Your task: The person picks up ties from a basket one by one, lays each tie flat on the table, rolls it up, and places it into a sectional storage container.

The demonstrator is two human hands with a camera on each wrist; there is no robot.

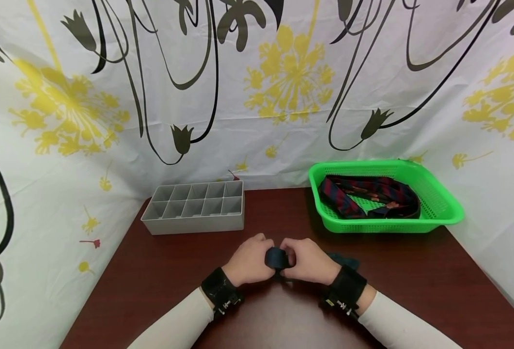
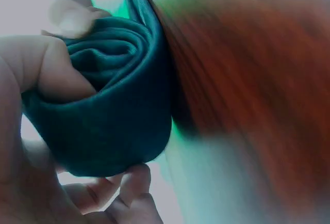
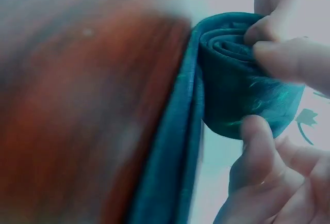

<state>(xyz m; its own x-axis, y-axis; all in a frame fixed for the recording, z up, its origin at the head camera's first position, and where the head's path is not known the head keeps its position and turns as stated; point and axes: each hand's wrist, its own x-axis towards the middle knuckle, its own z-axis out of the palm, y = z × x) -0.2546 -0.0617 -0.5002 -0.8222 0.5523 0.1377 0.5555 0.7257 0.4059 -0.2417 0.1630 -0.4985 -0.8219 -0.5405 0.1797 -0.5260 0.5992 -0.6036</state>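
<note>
Rolling teal tie (image 1: 276,258) between left hand (image 1: 249,261) and right hand (image 1: 310,261), both pinching coil; keeping edges aligned, tension even.

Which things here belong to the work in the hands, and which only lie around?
In use:
- left hand
- right hand
- rolled teal tie, held by both hands

Lying about:
- grey divided box
- green basket
- striped ties in that basket
- dark wooden table
</note>
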